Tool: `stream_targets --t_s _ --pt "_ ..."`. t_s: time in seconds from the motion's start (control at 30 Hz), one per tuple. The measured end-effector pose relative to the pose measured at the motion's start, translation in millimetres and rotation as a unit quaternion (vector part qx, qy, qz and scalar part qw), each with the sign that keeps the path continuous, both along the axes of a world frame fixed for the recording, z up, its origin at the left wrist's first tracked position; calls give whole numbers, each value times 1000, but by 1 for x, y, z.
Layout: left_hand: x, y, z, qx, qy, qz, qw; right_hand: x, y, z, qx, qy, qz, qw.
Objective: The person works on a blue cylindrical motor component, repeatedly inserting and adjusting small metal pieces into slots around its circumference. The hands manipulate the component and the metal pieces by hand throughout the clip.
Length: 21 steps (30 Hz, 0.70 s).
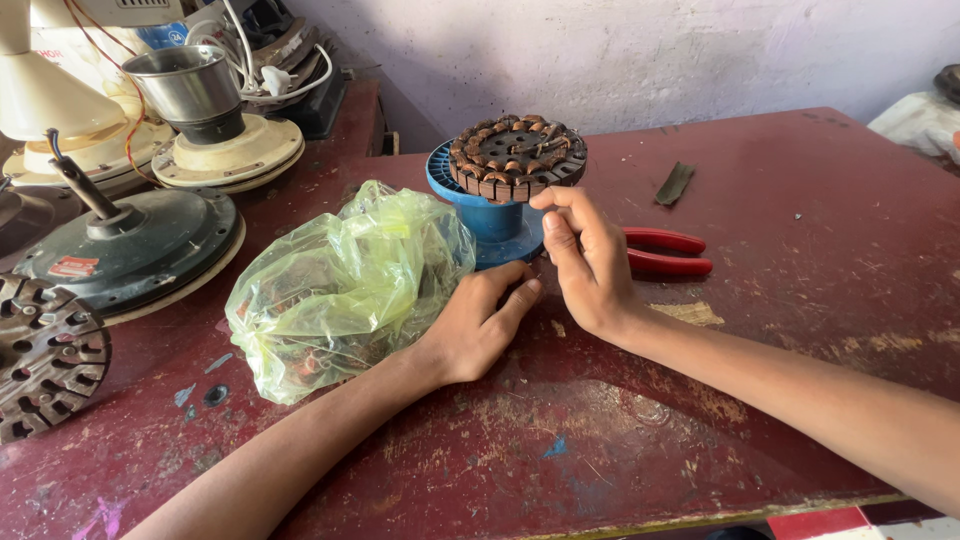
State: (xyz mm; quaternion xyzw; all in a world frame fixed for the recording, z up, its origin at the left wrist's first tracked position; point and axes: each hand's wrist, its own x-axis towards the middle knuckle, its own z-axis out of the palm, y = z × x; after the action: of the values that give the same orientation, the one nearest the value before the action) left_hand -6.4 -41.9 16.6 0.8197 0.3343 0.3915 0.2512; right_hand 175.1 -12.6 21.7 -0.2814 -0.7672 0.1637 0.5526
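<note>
We rest our left hand (478, 325) loosely open on the red table (780, 330), against the yellow-green plastic bag (345, 285). Our right hand (585, 255) pinches the rim of the wound stator (517, 155), which sits on a blue spool (490, 215); red-handled pliers (665, 252) lie just beside.

One wound stator (517, 155), one blue spool (490, 215), one plastic bag (345, 285), one pliers (665, 252), perhaps three fan motors (130, 245).

Red-handled pliers (665, 252) lie just right of the hands; a dark fan motor housing (130, 245) sits far left on the counter (780, 180).
</note>
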Motion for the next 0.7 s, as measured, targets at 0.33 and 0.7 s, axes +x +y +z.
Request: stream_targets --t_s 0.33,0.7 --pt "-1 1 -1 -7 -16 10 1000 -1 -1 0 18 -24 -17 999" --pt "1 1 0 -1 -23 6 1000 2 1 4 12 -10 -18 1000"
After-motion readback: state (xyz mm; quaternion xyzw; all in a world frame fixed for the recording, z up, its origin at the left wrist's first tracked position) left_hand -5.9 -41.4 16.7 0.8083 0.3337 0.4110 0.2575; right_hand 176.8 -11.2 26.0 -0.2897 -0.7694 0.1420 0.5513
